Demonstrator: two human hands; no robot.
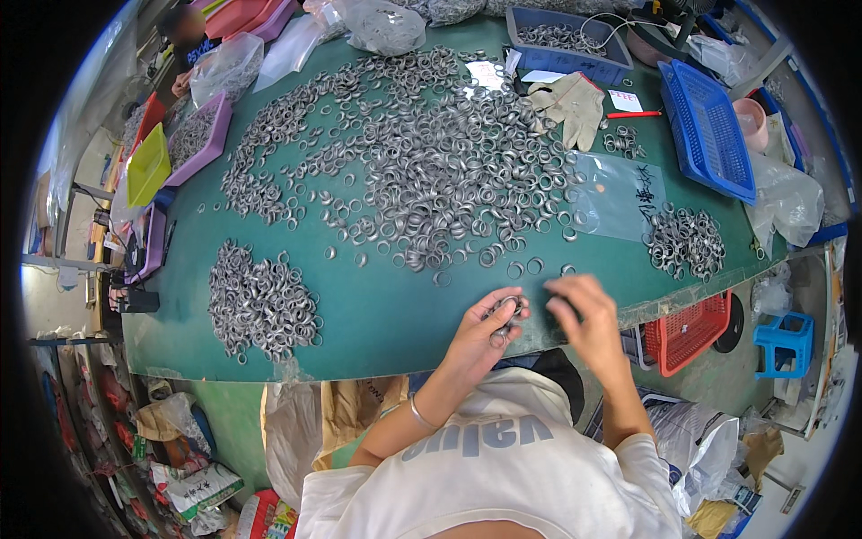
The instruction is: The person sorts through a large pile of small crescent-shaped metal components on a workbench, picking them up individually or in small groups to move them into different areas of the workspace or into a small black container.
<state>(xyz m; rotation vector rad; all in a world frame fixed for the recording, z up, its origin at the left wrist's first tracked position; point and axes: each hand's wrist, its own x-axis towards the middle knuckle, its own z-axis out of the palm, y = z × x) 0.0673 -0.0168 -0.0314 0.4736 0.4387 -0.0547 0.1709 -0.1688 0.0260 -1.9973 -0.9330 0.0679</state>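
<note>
My left hand (485,331) rests at the near edge of the green table (377,314) and holds a small bunch of metal rings (505,310) between its fingers. My right hand (584,314) is just to the right of it, fingers curled down on the table surface; whether it holds a ring I cannot tell. A wide heap of grey metal rings (431,153) covers the middle of the table beyond both hands. A few loose rings (530,267) lie just ahead of my fingers.
A separate ring pile (260,301) lies at near left, another (685,240) at right. A clear plastic bag (620,193), a work glove (570,103), blue baskets (709,130), a purple tray (197,135) and a yellow tray (148,166) ring the table. Red crate (687,332) and blue stool (784,341) stand below right.
</note>
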